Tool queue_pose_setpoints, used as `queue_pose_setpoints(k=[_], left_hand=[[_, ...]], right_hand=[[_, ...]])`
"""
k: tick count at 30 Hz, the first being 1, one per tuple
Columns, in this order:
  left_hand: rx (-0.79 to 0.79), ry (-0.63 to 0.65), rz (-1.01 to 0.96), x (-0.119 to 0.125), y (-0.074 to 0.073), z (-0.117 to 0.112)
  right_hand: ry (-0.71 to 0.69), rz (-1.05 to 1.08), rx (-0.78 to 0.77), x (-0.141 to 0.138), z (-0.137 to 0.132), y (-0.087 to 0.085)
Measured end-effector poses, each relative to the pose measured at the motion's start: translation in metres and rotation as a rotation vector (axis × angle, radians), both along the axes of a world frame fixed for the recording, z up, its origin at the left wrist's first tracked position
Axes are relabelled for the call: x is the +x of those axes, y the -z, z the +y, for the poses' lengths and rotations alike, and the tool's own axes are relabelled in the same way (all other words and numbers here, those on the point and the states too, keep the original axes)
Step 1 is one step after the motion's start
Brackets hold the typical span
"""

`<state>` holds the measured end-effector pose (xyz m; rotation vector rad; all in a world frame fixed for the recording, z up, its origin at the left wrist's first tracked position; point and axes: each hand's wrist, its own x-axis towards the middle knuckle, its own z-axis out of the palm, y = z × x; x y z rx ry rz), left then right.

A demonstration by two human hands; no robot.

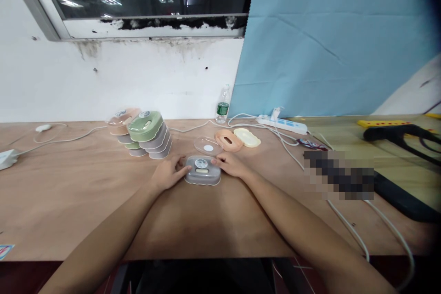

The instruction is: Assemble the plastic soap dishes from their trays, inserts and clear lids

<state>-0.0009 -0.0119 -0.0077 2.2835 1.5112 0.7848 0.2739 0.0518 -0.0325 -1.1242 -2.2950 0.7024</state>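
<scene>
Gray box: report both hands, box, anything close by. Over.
Left hand touching left side, right hand touching right. Gray box between them, round label up. Clear cover, orange piece close behind.

My bare, tapering left forearm (119, 225) slants in from the lower left; my bare right forearm (292, 216) mirrors it from the lower right. My bare left hand (168, 173), fingers partly curled, directs its thumb inward. My bare right hand (232, 164), likewise with bent fingers, faces it, a gap between the two.
</scene>
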Motion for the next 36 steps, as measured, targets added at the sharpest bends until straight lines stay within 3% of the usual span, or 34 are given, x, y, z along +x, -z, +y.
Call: queue_pose_setpoints(k=[5,10,16,22,31,36], left_hand=[[0.136,0.154,-0.010,0.002,-0.002,-0.002],[0.049,0.268,0.106,0.002,0.002,-0.002],[0.005,0.275,0.091,0.003,0.009,0.002],[-0.008,0.234,0.068,0.004,0.008,-0.001],[0.048,-0.060,0.069,-0.002,0.013,0.005],[0.060,-0.118,0.088,0.002,0.010,0.003]], right_hand=[[0.034,-0.002,0.032,-0.002,-0.001,-0.001],[0.042,-0.028,0.042,-0.004,-0.003,-0.005],[0.029,-0.004,0.028,-0.004,-0.005,-0.007],[0.033,0.000,0.053,-0.003,-0.004,-0.003],[0.029,-0.020,0.066,-0.004,-0.007,-0.007],[0.035,-0.042,0.069,-0.006,-0.009,-0.008]])
